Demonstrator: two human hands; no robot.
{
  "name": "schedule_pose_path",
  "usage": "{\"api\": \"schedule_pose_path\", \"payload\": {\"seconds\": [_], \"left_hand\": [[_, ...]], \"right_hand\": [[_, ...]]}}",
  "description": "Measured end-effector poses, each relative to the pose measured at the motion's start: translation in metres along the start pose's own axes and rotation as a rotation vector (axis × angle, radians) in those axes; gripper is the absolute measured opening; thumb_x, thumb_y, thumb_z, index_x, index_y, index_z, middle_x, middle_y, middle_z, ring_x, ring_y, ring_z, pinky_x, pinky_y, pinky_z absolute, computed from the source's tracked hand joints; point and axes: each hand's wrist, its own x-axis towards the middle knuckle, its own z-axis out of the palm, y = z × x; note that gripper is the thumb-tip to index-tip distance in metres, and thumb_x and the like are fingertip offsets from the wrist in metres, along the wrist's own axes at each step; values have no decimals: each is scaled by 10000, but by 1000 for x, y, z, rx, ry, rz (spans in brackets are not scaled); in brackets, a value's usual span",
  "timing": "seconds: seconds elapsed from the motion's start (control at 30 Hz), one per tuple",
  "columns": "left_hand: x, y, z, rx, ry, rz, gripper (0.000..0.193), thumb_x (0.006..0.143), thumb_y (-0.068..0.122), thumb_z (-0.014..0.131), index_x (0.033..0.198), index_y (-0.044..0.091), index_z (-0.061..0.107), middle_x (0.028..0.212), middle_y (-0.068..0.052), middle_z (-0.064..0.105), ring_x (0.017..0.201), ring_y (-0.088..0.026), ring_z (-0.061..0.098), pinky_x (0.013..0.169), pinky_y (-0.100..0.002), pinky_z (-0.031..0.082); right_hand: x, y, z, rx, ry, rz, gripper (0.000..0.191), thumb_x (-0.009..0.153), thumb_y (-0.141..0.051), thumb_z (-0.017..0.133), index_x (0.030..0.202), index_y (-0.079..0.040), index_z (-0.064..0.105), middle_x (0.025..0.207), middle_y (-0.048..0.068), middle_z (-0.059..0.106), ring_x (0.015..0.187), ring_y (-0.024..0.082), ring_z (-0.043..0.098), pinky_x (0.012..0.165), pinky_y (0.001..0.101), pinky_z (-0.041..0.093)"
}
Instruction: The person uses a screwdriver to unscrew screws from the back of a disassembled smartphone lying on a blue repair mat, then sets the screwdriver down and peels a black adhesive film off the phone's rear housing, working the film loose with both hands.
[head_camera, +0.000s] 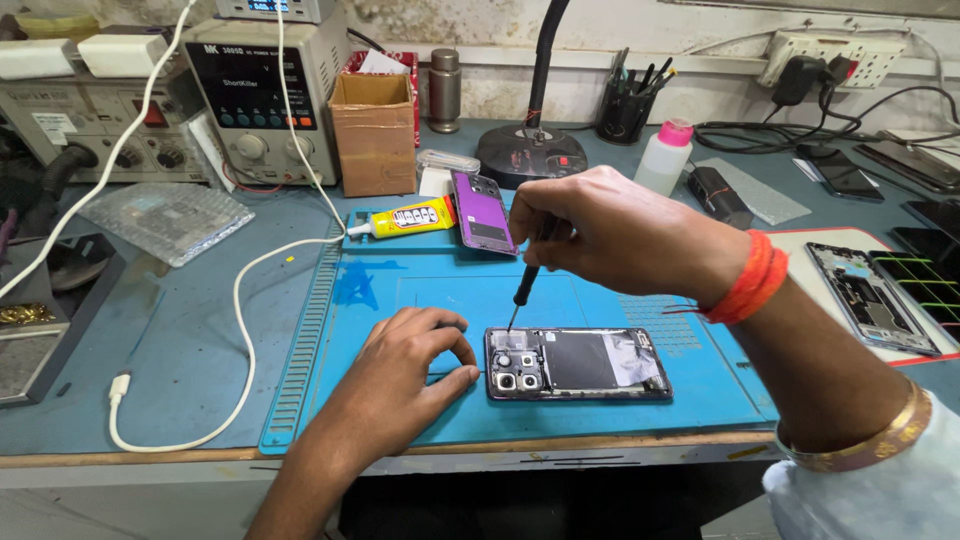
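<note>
Unscrewing an opened phone (578, 364) on the mat (420, 300)

Right hand (610, 232) fingers pinching screwdriver (525, 285); left hand (400, 385) fingers loosely curled, bracing phone. Best kept vertical, light pressure.

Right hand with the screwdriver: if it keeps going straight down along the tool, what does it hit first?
Probably the opened phone: the screwdriver in the right hand points at its top edge near the camera end. Whether it is touching is unclear.

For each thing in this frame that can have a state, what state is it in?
Phone: back cover off, insides exposed, flat on blue mat.
Screwdriver: upright, tip on phone's top corner.
Right hand: gripping screwdriver.
Left hand: steadying phone's end.
Purple back cover: detached, lying apart.
Glue tube: capped, lying down.
</note>
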Motion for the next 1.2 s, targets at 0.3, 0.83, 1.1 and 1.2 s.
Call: {"api": "schedule_pose_path", "payload": {"seconds": [0.3, 0.83, 1.1, 1.2], "left_hand": [[0, -2, 1, 10, 17, 39, 215, 835, 286, 732, 917, 88, 746, 1257, -70, 674, 1239, -262, 564, 1096, -437, 379], [0, 1, 0, -6, 23, 37, 224, 849, 296, 726, 963, 103, 731, 1231, -67, 684, 1224, -268, 576, 1087, -440, 383], [-1, 3, -2, -75, 96, 104, 438, 800, 354, 773, 1121, 71, 679, 1176, -101, 673, 1160, -304, 587, 1041, -450, 388], [-1, 0, 0, -42, 55, 88, 249, 856, 317, 732, 920, 76, 732, 1199, -71, 691, 1163, -266, 617, 1056, -425, 415]], "right_hand": [[0, -5, -1, -43, -89, 219, 237, 883, -180, 767, 1039, -62, 633, 803, 135, 758, 741, 278, 755, 667, 386, 580], [-4, -10, -9, 87, -32, -20, 245, 818, -60, 761, 1012, -20, 617, 907, 72, 759, 842, 206, 785, 735, 322, 636], [-6, -22, 0, 186, -26, -81, 219, 860, -98, 763, 1022, -39, 628, 926, 47, 763, 863, 178, 796, 739, 307, 648], [-7, -25, 1, 173, -22, -103, 220, 853, -102, 766, 1018, -42, 634, 913, 46, 765, 838, 183, 791, 711, 317, 627]]}}
